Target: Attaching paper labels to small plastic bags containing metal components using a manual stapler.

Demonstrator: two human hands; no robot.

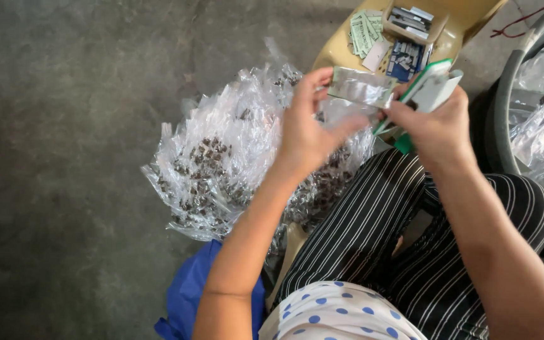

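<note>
While both arms reach out over striped trousers, the left hand (306,129) pinches a crinkly silver foil sachet (361,87) by its left end, fingers (315,80) curled; right hand (439,123) grips its right end plus stiff green-and-white cards (432,82). Left, on the rough concrete floor (64,157), glossy clear packets (221,164) of dark bits are heaped. Far: yellow tray (341,47), contents unclear, partly cut off

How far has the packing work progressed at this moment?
Done: a heap of filled clear packets with dark contents lies on the floor. In hand: the left hand holds a clear packet, while the right hand grips a stack of cards. Left: more paper slips wait on the yellow stool, and bags fill the tub.
</note>
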